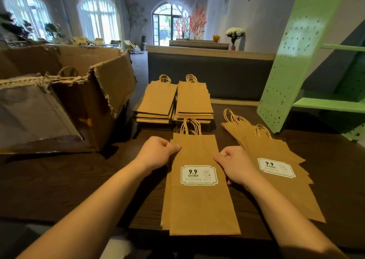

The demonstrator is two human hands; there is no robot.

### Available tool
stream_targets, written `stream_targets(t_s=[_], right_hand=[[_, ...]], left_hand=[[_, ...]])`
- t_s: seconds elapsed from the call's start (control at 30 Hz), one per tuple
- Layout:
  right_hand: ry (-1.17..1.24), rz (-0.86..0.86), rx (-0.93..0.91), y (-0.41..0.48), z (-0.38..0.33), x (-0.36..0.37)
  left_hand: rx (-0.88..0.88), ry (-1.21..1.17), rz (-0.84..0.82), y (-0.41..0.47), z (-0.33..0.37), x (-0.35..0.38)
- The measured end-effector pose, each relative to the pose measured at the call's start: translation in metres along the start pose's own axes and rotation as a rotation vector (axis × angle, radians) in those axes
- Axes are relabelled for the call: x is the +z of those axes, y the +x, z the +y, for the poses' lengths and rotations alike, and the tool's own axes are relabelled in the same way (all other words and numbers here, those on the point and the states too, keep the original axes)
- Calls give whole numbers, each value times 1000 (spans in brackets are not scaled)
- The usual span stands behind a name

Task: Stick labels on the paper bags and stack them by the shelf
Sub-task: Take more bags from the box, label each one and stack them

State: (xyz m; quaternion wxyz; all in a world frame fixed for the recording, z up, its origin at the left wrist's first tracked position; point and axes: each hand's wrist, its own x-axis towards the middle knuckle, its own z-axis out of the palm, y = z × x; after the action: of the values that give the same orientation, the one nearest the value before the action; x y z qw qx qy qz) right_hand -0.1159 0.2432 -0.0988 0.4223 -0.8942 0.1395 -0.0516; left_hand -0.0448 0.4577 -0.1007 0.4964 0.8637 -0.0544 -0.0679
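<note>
Head view: left hand (pixel 158 152) and right hand (pixel 235 165) pinch the centre bag (pixel 199 205) at its edges with curled fingers; the bag beneath (pixel 165 209) may drag along.

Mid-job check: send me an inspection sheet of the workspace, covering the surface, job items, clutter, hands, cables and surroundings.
Surface: dark wooden table, with bags across its middle and right.
Job's things: front bag lies flat with a label stuck on it. To its right is a fanned pile with the top bag labelled. Behind are a left stack and a right stack, no labels showing.
Clutter: torn cardboard box at the left, with a bag handle showing inside.
Hands: left hand grips the front bag's left edge, right hand its right edge.
Cables: nothing seen.
Surroundings: green shelf at the right; counter, flowers and windows beyond.
</note>
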Motion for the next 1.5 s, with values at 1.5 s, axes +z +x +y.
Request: stream_targets(t_s=[1.5], right_hand=[[-415, 242, 398, -24, 92, -119]], left_hand=[[599, 821, -424, -36, 114, 190]])
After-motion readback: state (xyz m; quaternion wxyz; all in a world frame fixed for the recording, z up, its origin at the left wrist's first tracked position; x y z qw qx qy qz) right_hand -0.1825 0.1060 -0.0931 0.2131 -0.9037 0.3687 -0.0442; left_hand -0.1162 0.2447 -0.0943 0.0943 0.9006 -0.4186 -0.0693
